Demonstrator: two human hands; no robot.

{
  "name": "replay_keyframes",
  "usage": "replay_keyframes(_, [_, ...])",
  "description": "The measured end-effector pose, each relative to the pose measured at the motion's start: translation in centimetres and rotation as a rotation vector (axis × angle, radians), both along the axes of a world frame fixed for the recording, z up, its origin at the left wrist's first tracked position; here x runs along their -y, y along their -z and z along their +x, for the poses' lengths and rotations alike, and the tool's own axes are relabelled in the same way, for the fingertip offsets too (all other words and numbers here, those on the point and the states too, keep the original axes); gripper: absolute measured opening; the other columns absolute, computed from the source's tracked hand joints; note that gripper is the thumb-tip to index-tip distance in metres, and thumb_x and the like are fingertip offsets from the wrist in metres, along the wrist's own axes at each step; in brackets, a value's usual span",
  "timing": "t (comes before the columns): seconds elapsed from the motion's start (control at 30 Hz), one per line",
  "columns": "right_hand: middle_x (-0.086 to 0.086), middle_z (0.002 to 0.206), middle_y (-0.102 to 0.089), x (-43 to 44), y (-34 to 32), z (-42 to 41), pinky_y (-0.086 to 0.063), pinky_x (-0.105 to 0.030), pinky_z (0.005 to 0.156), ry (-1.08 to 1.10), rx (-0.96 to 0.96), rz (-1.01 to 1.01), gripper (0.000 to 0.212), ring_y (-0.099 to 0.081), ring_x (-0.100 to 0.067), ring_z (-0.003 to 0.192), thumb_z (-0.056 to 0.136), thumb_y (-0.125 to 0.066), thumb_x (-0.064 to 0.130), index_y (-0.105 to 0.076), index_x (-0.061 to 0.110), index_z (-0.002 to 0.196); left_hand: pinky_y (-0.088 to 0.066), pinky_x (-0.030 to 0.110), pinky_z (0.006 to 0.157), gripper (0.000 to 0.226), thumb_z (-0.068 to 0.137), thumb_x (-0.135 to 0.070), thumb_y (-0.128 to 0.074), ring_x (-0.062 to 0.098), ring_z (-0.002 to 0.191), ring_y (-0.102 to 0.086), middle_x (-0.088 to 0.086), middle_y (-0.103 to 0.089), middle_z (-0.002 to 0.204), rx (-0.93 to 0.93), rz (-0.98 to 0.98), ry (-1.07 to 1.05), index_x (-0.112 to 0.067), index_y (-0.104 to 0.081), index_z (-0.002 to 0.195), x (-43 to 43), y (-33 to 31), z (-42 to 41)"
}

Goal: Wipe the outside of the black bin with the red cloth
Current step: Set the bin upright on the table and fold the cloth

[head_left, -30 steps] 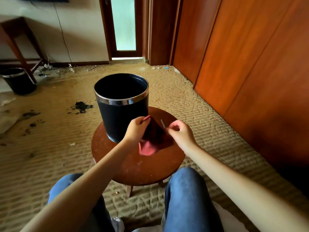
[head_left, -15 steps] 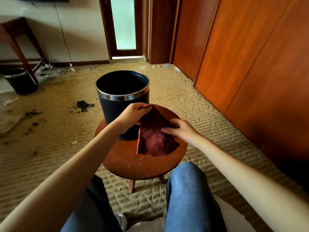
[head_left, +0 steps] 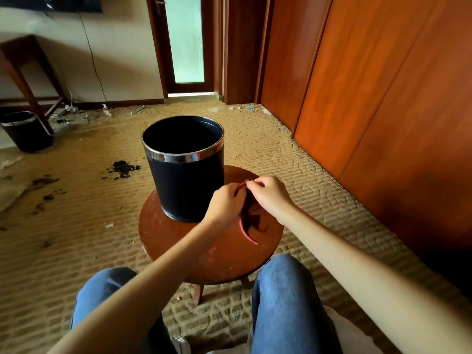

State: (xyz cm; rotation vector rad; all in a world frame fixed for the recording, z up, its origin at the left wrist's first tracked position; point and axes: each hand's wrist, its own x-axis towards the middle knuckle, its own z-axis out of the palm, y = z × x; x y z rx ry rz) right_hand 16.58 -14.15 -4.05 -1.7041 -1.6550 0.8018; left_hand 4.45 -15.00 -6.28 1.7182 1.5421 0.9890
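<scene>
Together, the left hand [head_left: 224, 203] and the right hand [head_left: 271, 195] pinched the top edge of the red cloth [head_left: 248, 227], fingertips curled and meeting at one small point, knuckles nearly touching. Below the hands the soft cloth hung in loose, dark folds, its paler hem trailing down to the tabletop [head_left: 178, 241]. That tabletop was a round disc of reddish-brown wood, glossy but scuffed and speckled with pale marks. On its far left part stood the black bin [head_left: 186, 185], just left of the hands: an upright cylinder with a matte, slightly grainy wall, a bright polished metal band round the rim and a dark hollow inside. Neither the cloth nor a hand touched it. Knees in blue denim [head_left: 286, 302] flanked the near edge. A ribbed, swirl-patterned tan carpet [head_left: 306, 180] lay beneath, blotched with black stains [head_left: 122, 168] at left. A second black bin [head_left: 26, 131] stood far left under a wooden table leg, and smooth orange-brown wooden panels [head_left: 383, 98] lined the right side.
</scene>
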Motion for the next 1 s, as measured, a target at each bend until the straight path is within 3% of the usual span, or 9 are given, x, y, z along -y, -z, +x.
replay_keyframes(0.13, [-0.003, 0.064, -0.061, 0.1, -0.7, 0.0, -0.054, -0.034, 0.066, 0.032, -0.125, -0.060, 0.032, -0.063, -0.021, 0.066, 0.091, -0.051, 0.029, -0.062, 0.007, 0.070, -0.052, 0.037, 0.072, 0.023, 0.100, -0.032, -0.046, 0.021, 0.077, -0.063, -0.001, -0.062, 0.080, -0.060, 0.022, 0.129, -0.013, -0.057, 0.091, 0.2, 0.2, -0.3])
replay_keyframes(0.23, [-0.007, 0.072, -0.065, 0.0, -1.4, 0.1, -0.053, -0.039, 0.074, -0.034, -0.083, -0.073, 0.031, -0.065, -0.027, 0.077, 0.091, -0.050, 0.032, -0.061, 0.016, 0.066, -0.051, 0.023, 0.074, 0.025, 0.093, -0.037, -0.058, 0.008, 0.086, -0.062, -0.011, -0.062, 0.095, -0.166, 0.058, 0.241, -0.023, -0.053, 0.114, 0.4, 0.4, -0.8])
replay_keyframes(0.33, [-0.009, 0.084, -0.070, 0.2, -2.2, 0.6, -0.058, -0.034, 0.072, -0.215, -0.338, -0.202, 0.035, -0.069, -0.026, 0.080, 0.098, -0.047, 0.033, -0.067, 0.007, 0.088, -0.047, 0.025, 0.081, 0.031, 0.096, -0.022, -0.055, 0.012, 0.093, -0.060, -0.002, -0.063, 0.105, -0.162, 0.156, 0.197, -0.016, -0.053, 0.127, -0.1, 0.4, -1.5])
replay_keyframes(0.5, [-0.005, 0.091, -0.069, -0.1, -1.8, 2.8, -0.054, -0.025, 0.068, -0.144, -0.406, -0.013, 0.032, -0.066, -0.018, 0.084, 0.096, -0.049, 0.040, -0.066, 0.014, 0.101, -0.054, 0.041, 0.082, 0.023, 0.101, -0.008, -0.038, 0.023, 0.087, -0.064, 0.010, -0.065, 0.095, 0.614, -0.166, 0.195, -0.013, -0.060, 0.106, -0.2, -1.3, -2.6])
replay_keyframes(0.6, [-0.007, 0.099, -0.068, 0.7, -0.7, 3.0, -0.049, -0.031, 0.079, -0.289, -0.299, -0.309, 0.054, -0.064, -0.021, 0.091, 0.080, -0.055, 0.062, -0.065, 0.014, 0.104, -0.057, 0.033, 0.065, 0.024, 0.102, -0.016, -0.036, 0.018, 0.071, -0.068, 0.009, -0.067, 0.086, 0.914, -0.348, 0.112, -0.011, -0.059, 0.101, -0.1, -2.1, -2.4])
replay_keyframes(0.7, [-0.017, 0.109, -0.068, 1.2, -0.4, 2.7, -0.049, -0.038, 0.089, -0.274, -0.463, -0.437, 0.039, -0.065, -0.028, 0.099, 0.086, -0.064, 0.038, -0.066, 0.004, 0.106, -0.052, 0.032, 0.062, 0.028, 0.102, -0.029, -0.037, 0.016, 0.072, -0.067, 0.005, -0.070, 0.082, 1.041, -0.546, 0.009, -0.013, -0.060, 0.105, -0.1, -1.9, -2.2])
replay_keyframes(0.8, [-0.017, 0.108, -0.069, 0.7, -0.2, 2.4, -0.049, -0.041, 0.090, -0.129, -0.503, -0.365, 0.027, -0.065, -0.030, 0.101, 0.087, -0.067, 0.025, -0.067, 0.005, 0.105, -0.048, 0.031, 0.064, 0.042, 0.100, -0.043, -0.036, 0.017, 0.072, -0.066, 0.007, -0.069, 0.080, 0.985, -0.732, -0.031, -0.009, -0.061, 0.104, 0.1, -0.8, -2.6])
replay_keyframes(0.87, [-0.012, 0.102, -0.070, 0.5, 0.2, 2.1, -0.051, -0.033, 0.082, -0.056, -0.480, -0.338, 0.024, -0.066, -0.024, 0.094, 0.089, -0.065, 0.029, -0.066, 0.008, 0.100, -0.050, 0.036, 0.075, 0.048, 0.098, -0.045, -0.043, 0.025, 0.095, -0.064, 0.013, -0.066, 0.105, 0.914, -0.808, 0.008, -0.003, -0.056, 0.117, 0.7, 0.3, -2.3])
replay_keyframes(1.0, [-0.008, 0.093, -0.067, 0.5, 0.5, 2.4, -0.054, -0.034, 0.075, -0.042, -0.460, -0.338, 0.014, -0.064, -0.019, 0.085, 0.092, -0.062, 0.025, -0.065, 0.011, 0.095, -0.057, 0.038, 0.071, 0.043, 0.095, -0.010, -0.055, 0.025, 0.091, -0.064, 0.014, -0.061, 0.107, 0.797, -0.528, -0.061, -0.009, -0.043, 0.137, 0.5, 2.0, -2.3])
